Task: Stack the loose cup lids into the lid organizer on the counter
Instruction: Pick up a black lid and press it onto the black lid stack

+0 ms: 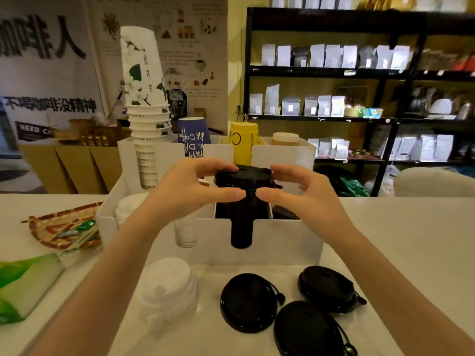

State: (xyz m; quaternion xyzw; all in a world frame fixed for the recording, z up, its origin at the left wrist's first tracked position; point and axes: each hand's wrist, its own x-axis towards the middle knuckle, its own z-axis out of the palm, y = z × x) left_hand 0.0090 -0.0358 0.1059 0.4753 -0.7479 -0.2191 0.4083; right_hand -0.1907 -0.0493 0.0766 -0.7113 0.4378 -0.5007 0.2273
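A white lid organizer (288,240) stands on the counter in front of me. My left hand (190,191) and my right hand (300,194) together grip a small stack of black lids (244,177) just above the organizer's middle slot, which holds a column of black lids (240,222). Three loose black lids lie on the counter near me: one (248,303), one (326,287) and one (307,330). A stack of white lids (167,291) sits to their left. More white lids (128,209) fill the organizer's left slot.
Behind the lid slots the organizer holds a tall stack of white patterned cups (145,104), a blue cup (192,137), a yellow cup (243,142) and a tan one (285,140). A woven tray (51,227) with sachets and a green packet (23,283) lie left. Dark shelves (359,73) stand behind.
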